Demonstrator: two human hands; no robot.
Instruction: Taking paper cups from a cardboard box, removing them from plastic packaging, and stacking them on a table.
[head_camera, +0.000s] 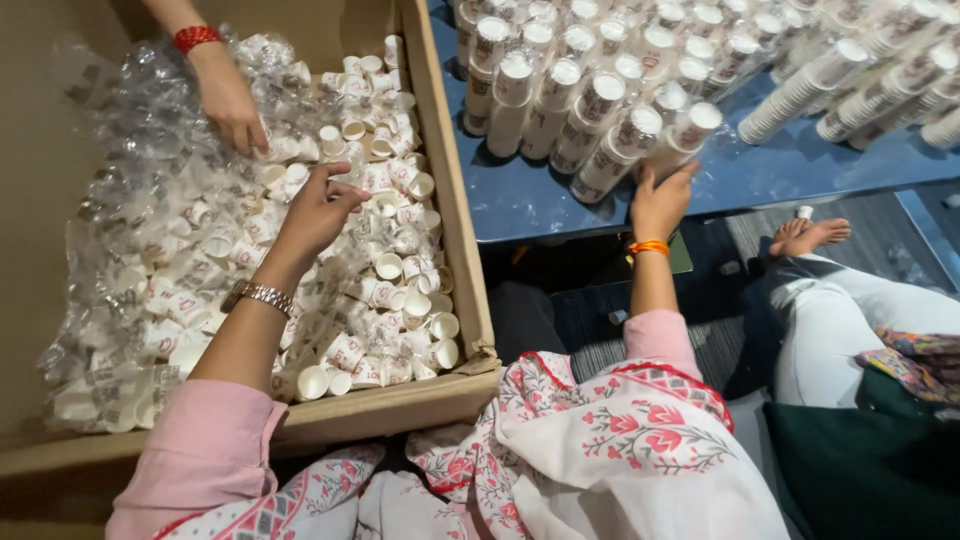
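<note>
My left hand (318, 212) reaches into a large cardboard box (455, 200) full of small white paper cups (400, 290), fingers curled over loose cups near the middle. It wears a metal watch. My right hand (660, 200), with an orange thread at the wrist, rests against the end of a lying stack of paper cups (640, 135) on a blue surface (760, 175). Clear plastic sleeves holding cup stacks (150, 250) fill the box's left side.
Another person's hand (230, 100) with a red bangle reaches into the box from the top. Many cup stacks (850, 80) lie on the blue surface. A seated person's bare foot (808, 236) and white-trousered leg are at right. Patterned white cloth covers my lap.
</note>
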